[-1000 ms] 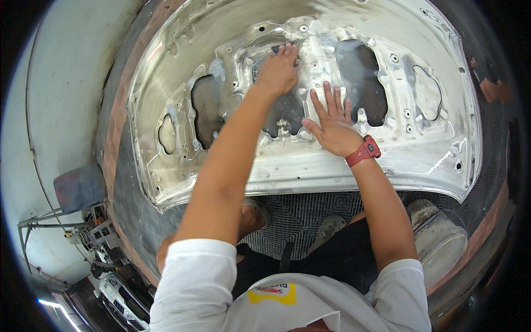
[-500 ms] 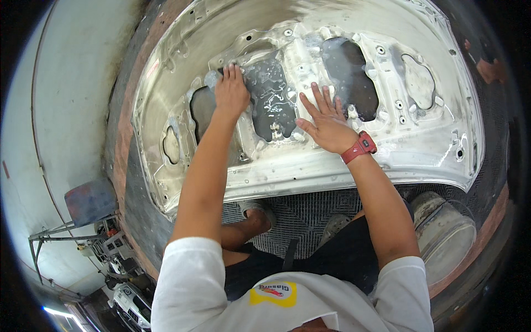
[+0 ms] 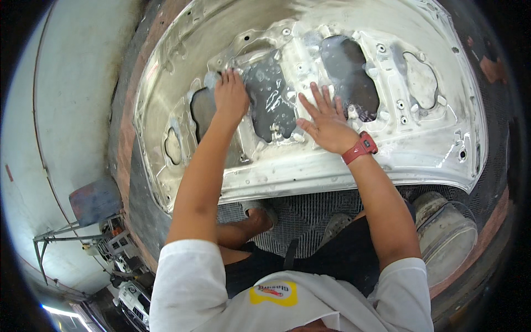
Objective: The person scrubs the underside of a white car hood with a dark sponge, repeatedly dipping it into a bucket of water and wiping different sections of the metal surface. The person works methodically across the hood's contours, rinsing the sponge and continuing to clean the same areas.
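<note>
A whitish car hood lies before me with its ribbed inner side up, its surface wet and shiny in places. My left hand presses on a rib left of the middle opening, fingers bent and close together. A dark edge shows at its fingertips; what is under them, if anything, is hidden. My right hand, with a red wristwatch, rests flat on the central rib with fingers spread and nothing in them. Between the hands, water glistens on the dark grey recess.
A round, dirty pale bucket with a lid stands on the floor by my right side. Dark ribbed matting lies under my feet. On the left are a pale wall, a metal frame and a white car.
My left hand has slid slightly toward me along the rib. My right hand stays in its place on the hood. The whole view has shifted a little.
</note>
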Available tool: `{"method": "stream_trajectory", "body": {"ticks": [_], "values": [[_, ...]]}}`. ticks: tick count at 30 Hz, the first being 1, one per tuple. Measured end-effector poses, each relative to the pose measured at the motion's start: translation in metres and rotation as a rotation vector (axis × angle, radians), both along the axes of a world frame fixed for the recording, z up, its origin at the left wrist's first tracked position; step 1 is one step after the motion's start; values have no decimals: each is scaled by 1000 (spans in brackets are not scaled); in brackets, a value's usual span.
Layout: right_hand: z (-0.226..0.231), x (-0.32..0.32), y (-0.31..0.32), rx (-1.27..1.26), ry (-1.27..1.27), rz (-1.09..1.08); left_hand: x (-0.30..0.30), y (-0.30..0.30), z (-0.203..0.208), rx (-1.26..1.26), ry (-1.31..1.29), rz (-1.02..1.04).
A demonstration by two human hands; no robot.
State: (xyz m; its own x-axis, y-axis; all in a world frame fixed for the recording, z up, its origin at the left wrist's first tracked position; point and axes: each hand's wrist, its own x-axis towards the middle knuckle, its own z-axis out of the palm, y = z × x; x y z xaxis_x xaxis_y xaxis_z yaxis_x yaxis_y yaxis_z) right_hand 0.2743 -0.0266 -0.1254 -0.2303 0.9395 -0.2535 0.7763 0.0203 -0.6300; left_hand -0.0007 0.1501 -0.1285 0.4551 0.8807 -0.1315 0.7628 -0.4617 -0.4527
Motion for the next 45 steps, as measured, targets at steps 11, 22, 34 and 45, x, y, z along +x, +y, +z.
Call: {"method": "stream_trajectory", "body": {"ticks": [11,22,34,45], "values": [[3,-2,1,12,-17,-13,20,13,-12,-35,-175,124],[1,5,3,-20,-8,-20,12,11,5,-186,-95,-24],[3,-1,2,0,-30,-14,-52,-10,34,-258,-74,-338],[3,-4,1,8,-21,-19,-44,16,41,-337,-56,-315]]}}
